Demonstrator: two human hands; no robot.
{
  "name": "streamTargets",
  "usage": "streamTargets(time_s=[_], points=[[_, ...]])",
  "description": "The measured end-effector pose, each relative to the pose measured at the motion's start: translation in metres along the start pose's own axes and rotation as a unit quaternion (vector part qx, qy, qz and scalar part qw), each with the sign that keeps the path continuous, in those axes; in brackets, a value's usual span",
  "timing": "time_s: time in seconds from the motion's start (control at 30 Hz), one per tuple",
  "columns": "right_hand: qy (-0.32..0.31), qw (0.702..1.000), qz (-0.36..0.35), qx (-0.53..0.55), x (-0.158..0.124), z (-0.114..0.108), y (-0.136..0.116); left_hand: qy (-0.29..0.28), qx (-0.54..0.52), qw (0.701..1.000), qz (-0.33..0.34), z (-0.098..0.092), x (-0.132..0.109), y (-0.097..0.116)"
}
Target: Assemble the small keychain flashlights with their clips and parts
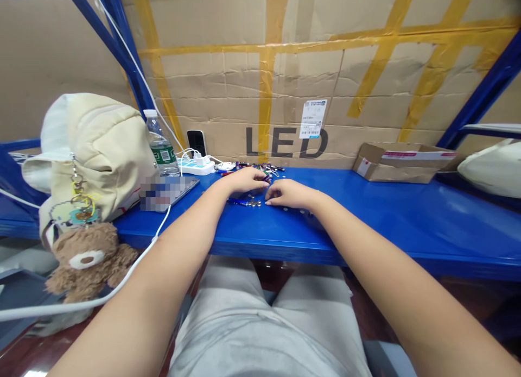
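A person's left hand and right hand nearly meet over a blue tabletop, fingers bent; whether either grips anything cannot be told, though a small dark piece shows at the left fingertips. Between the hands, on their near side, lie a blue pen-like piece and small shiny pieces; a jumbled pile sits just beyond the left hand, a cardboard tray well to the right of both
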State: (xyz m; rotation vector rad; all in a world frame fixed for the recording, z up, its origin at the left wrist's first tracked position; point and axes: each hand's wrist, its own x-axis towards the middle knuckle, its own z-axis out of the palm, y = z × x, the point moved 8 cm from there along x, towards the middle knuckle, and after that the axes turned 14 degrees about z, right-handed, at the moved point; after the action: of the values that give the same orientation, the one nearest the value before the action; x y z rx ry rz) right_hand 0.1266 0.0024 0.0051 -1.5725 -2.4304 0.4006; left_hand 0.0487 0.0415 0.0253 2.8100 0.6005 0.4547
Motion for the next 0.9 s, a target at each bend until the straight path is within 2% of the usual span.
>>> streamTargets(time_s=[0.33, 0.4, 0.53, 0.6, 0.77, 0.9], points=[[-0.026, 0.998, 0.048, 0.020, 0.000, 0.003, -0.001, 0.002, 0.009, 1.000, -0.008, 0.000, 0.000, 0.000], [0.000, 0.998, 0.048, 0.041, -0.001, -0.006, 0.002, 0.002, 0.011, 1.000, -0.012, 0.000, 0.000, -0.001], [0.115, 0.985, 0.071, 0.109, -0.004, -0.036, 0.017, -0.007, -0.024, 1.000, -0.016, 0.002, -0.001, 0.001], [0.144, 0.976, 0.087, 0.135, -0.005, -0.045, 0.023, -0.010, -0.052, 0.999, -0.010, 0.004, -0.001, 0.004], [0.139, 0.975, 0.090, 0.149, -0.002, -0.041, 0.025, -0.009, -0.070, 0.998, -0.002, 0.005, 0.000, 0.006], [0.202, 0.952, 0.115, 0.200, -0.002, -0.047, 0.035, -0.004, -0.062, 0.998, 0.003, 0.004, 0.000, 0.004]])
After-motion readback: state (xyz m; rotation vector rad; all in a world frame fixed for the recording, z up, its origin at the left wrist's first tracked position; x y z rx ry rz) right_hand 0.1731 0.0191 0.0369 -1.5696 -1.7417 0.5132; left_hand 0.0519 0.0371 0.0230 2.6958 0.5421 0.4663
